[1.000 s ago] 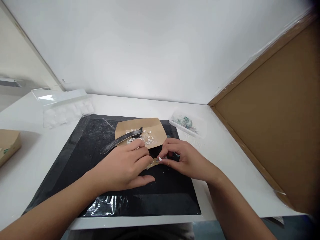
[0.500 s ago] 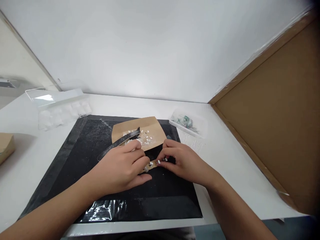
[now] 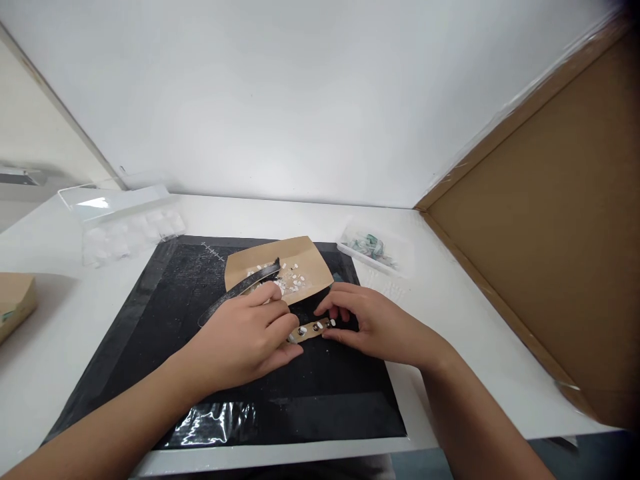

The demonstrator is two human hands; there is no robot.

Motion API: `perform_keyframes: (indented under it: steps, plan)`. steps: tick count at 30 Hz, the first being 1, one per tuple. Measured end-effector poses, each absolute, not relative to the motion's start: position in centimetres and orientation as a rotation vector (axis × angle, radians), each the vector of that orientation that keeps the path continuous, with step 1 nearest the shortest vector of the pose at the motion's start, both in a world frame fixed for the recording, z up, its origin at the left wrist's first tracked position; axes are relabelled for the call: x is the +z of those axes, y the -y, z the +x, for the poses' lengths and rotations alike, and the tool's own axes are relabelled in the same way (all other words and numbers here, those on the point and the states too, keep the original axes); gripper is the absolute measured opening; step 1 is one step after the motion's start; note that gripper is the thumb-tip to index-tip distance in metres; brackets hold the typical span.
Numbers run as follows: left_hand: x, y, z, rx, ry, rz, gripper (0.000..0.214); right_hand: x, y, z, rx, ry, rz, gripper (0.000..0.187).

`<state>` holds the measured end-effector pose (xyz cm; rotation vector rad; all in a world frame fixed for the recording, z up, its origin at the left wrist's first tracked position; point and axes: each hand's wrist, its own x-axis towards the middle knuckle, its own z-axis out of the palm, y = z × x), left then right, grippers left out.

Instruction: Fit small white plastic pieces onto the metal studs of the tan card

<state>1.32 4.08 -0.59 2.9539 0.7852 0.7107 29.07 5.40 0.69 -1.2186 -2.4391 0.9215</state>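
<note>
My left hand (image 3: pixel 253 340) is closed on the left end of a narrow brown strip (image 3: pixel 309 331), which lies low over the black mat (image 3: pixel 340 380). Small white oval pieces sit along the strip on dark round spots. At its right end, my right hand (image 3: pixel 373 323) has thumb and fingers apart, close around a white piece (image 3: pixel 333 323), with nothing clearly gripped. Just beyond both hands rests a brown paper sheet or tray (image 3: pixel 303 248) scattered with white pieces (image 3: pixel 295 279). A curved black strip (image 3: pixel 250 279) lies across it; my left hand hides its lower part.
A clear plastic compartment box (image 3: pixel 127 233) with its lid up stands at the back left. On the right is a clear tray (image 3: pixel 373 250) of green and clear bits. A brown box (image 3: pixel 15 300) sits at the far left; a cardboard panel (image 3: pixel 540 220) walls the right.
My right thumb and fingers have parted and drawn slightly back from the strip, baring more of its right end and the white pieces there. My left hand keeps its hold.
</note>
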Motion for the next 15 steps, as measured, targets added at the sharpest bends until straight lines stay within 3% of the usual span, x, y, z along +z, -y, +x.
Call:
perform_keyframes:
  steps: [5, 15]
  plan:
    - [-0.60, -4.09, 1.27, 0.700, -0.791, 2.955, 0.017, 0.54, -5.80, 29.35, 0.905, 2.444, -1.295, 0.008]
    - [-0.64, -4.21, 1.37, 0.751, -0.778, 2.946, 0.018, 0.93, -6.16, 30.01, 0.913, 2.345, -1.260, 0.009]
